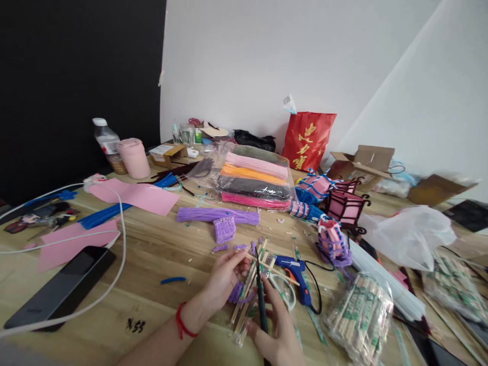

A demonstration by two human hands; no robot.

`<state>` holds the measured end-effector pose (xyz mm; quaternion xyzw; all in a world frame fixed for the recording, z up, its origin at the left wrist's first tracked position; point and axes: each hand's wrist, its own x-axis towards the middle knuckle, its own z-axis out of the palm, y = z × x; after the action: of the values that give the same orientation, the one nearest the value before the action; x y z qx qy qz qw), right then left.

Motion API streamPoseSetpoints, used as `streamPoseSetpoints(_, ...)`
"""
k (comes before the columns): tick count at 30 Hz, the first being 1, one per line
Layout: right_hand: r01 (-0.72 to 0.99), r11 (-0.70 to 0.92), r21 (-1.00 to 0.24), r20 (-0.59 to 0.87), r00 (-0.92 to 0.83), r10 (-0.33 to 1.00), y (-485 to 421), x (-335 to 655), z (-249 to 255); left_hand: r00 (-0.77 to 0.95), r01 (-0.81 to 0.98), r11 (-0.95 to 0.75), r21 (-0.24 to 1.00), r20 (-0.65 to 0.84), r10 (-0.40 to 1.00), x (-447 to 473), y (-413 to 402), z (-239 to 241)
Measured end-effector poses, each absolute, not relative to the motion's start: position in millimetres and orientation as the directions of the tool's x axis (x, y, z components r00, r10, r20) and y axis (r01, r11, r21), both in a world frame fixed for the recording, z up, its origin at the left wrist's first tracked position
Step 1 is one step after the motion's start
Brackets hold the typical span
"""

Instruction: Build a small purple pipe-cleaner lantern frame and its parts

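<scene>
My left hand [224,277], with a red string bracelet at the wrist, pinches the end of a thin wooden stick [281,272] that slants down to the right. My right hand [276,325] grips a long, slim dark tool [261,300]; its narrow tip crosses the stick, and I cannot make out its exact kind. Beneath both hands lie wrapped chopsticks [241,310] and purple fuzzy pieces [235,292]. A woven purple piece [224,230] sits just beyond. Right of my hands is a blue glue gun [301,277], beside white-handled scissors [285,290].
Purple pipe cleaners [217,215] and a bag of coloured bundles [253,178] lie beyond. Small pink lanterns [345,206] stand at right, near bagged chopsticks [360,315]. At left are a phone [61,290], a white cable [122,239] and pink sheets [139,195].
</scene>
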<state>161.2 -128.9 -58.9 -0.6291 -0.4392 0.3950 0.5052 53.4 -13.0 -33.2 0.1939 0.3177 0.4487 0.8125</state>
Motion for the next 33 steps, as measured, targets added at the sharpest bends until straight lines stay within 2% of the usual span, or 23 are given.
streamPoseSetpoints(7, -0.112, -0.083, -0.99, -0.115, 0.314, 0.942, -126, 159, -56, 0.382, -0.524, 0.487, 0.699, -0.319, 0.867, 53, -15, -34)
streamPoseSetpoints(14, -0.173, -0.124, -0.977, -0.162, 0.232, 0.959, -123, 169, -52, 0.395, -0.51, 0.47, 0.72, -0.29, 0.872, 53, -14, -35)
streamPoseSetpoints(19, -0.31, -0.063, -0.949, -0.157, 0.288, 0.945, -125, 168, -65, 0.395, -0.459, 0.456, 0.763, -0.284, 0.874, 51, -13, -31)
streamPoseSetpoints(22, -0.328, -0.078, -0.942, -0.173, 0.273, 0.946, -126, 169, -68, 0.393, -0.381, 0.428, 0.819, -0.276, 0.877, 50, -13, -29)
streamPoseSetpoints(28, -0.31, -0.171, -0.935, -0.214, 0.11, 0.971, -122, 172, -37, 0.314, -0.311, 0.322, 0.894, -0.223, 0.923, 50, -12, -29)
streamPoseSetpoints(33, -0.319, -0.169, -0.933, -0.215, 0.115, 0.97, -121, 172, -31, 0.267, -0.289, 0.285, 0.914, -0.208, 0.941, 48, -11, -24)
